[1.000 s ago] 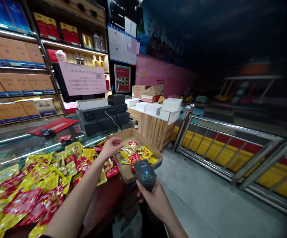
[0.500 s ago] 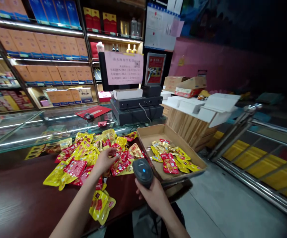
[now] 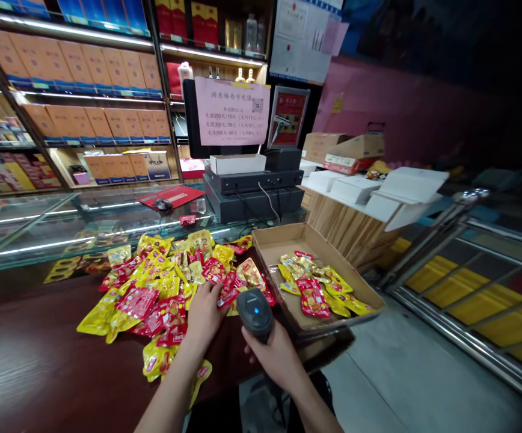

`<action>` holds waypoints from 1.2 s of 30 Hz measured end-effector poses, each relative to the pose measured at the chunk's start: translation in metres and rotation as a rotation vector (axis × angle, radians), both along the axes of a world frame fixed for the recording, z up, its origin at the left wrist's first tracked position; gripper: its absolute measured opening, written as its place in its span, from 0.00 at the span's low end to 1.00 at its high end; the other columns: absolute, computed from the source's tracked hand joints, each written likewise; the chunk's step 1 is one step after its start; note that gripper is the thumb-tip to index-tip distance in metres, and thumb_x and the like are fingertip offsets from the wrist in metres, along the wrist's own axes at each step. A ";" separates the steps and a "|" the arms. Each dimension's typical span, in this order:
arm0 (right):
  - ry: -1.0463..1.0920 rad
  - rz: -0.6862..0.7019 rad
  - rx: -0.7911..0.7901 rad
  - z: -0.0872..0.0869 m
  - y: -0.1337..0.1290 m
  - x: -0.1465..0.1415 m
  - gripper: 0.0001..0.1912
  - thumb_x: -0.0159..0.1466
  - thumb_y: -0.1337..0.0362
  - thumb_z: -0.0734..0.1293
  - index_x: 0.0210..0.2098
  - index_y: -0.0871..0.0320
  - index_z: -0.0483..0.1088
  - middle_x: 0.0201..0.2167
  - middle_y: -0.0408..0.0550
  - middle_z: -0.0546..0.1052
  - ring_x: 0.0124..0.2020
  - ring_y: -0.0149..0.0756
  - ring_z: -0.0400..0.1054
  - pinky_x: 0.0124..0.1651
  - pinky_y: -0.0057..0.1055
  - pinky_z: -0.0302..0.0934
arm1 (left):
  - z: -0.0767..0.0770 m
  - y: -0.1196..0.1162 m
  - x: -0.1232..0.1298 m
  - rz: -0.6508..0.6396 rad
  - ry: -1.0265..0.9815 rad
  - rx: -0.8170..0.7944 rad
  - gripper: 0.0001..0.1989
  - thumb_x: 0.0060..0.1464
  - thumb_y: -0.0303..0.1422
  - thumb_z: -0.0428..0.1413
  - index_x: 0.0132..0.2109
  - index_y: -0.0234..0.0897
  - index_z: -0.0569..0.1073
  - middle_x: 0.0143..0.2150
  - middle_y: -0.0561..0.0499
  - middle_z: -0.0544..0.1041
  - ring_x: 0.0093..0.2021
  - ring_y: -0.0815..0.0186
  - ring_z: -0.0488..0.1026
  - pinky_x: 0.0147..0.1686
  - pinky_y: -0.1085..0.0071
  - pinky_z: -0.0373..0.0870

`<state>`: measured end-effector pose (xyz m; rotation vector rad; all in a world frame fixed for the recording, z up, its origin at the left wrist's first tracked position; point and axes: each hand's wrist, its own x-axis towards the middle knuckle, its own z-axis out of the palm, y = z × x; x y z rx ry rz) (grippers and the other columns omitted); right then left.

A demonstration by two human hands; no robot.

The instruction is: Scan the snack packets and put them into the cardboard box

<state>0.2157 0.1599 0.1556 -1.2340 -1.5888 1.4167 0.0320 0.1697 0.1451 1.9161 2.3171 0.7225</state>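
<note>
pink sign [image 3: 233, 112] on monitor: partly legible numbers "200", "300", "500"; remaining print too small to read.

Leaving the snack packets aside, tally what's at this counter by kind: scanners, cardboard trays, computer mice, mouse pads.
Barcode scanner, held in the right hand: 1
Cardboard tray: 1
Computer mouse: 1
Red mouse pad: 1
Total: 4

Glossy foil packets [image 3: 153, 288] — matt cardboard tray [image 3: 272, 240].
</note>
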 end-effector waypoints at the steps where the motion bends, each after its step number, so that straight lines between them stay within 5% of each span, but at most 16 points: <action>1: -0.001 -0.008 0.002 0.001 0.000 0.001 0.16 0.58 0.54 0.68 0.39 0.58 0.68 0.22 0.43 0.76 0.20 0.38 0.73 0.21 0.30 0.68 | 0.002 0.001 -0.001 0.014 -0.032 0.006 0.21 0.52 0.34 0.59 0.53 0.37 0.75 0.49 0.41 0.76 0.51 0.55 0.72 0.50 0.63 0.66; 5: 0.018 -0.013 0.014 0.001 -0.001 0.005 0.15 0.59 0.54 0.68 0.38 0.58 0.68 0.22 0.43 0.76 0.20 0.37 0.72 0.22 0.29 0.69 | 0.013 0.007 -0.016 0.102 -0.357 0.054 0.15 0.50 0.33 0.56 0.45 0.36 0.78 0.40 0.45 0.80 0.41 0.59 0.76 0.43 0.67 0.68; 9: 0.056 0.036 0.013 0.002 -0.004 0.007 0.15 0.60 0.53 0.68 0.39 0.58 0.68 0.23 0.44 0.76 0.22 0.37 0.73 0.22 0.28 0.68 | 0.020 0.015 -0.035 0.179 -1.000 0.097 0.11 0.50 0.40 0.55 0.32 0.36 0.74 0.24 0.52 0.74 0.26 0.66 0.73 0.28 0.72 0.67; 13: 0.055 0.060 0.020 0.006 -0.009 0.006 0.15 0.60 0.52 0.68 0.39 0.57 0.69 0.22 0.43 0.75 0.20 0.36 0.72 0.22 0.29 0.67 | 0.025 0.022 -0.043 0.038 -1.379 0.029 0.17 0.45 0.46 0.61 0.31 0.36 0.71 0.23 0.54 0.72 0.23 0.69 0.69 0.25 0.74 0.66; 20: 0.025 0.074 0.063 0.022 -0.008 0.002 0.14 0.61 0.53 0.67 0.38 0.57 0.69 0.19 0.41 0.73 0.17 0.35 0.69 0.19 0.28 0.65 | 0.036 0.040 -0.039 -0.111 -1.175 -0.079 0.24 0.37 0.47 0.68 0.23 0.37 0.63 0.18 0.59 0.63 0.18 0.76 0.58 0.19 0.78 0.54; 27: -0.027 0.058 0.140 0.043 0.004 -0.004 0.14 0.62 0.51 0.66 0.32 0.56 0.69 0.16 0.42 0.73 0.16 0.38 0.71 0.21 0.30 0.67 | 0.035 0.045 -0.032 -0.119 -1.096 -0.076 0.26 0.34 0.50 0.68 0.25 0.38 0.62 0.20 0.60 0.62 0.20 0.75 0.59 0.21 0.77 0.56; 36: 0.003 0.060 0.112 0.043 0.005 -0.007 0.14 0.61 0.50 0.67 0.32 0.55 0.70 0.16 0.42 0.73 0.16 0.38 0.71 0.20 0.30 0.67 | 0.036 0.047 -0.030 -0.140 -1.091 -0.111 0.27 0.32 0.49 0.68 0.24 0.38 0.60 0.20 0.60 0.60 0.19 0.76 0.56 0.19 0.77 0.53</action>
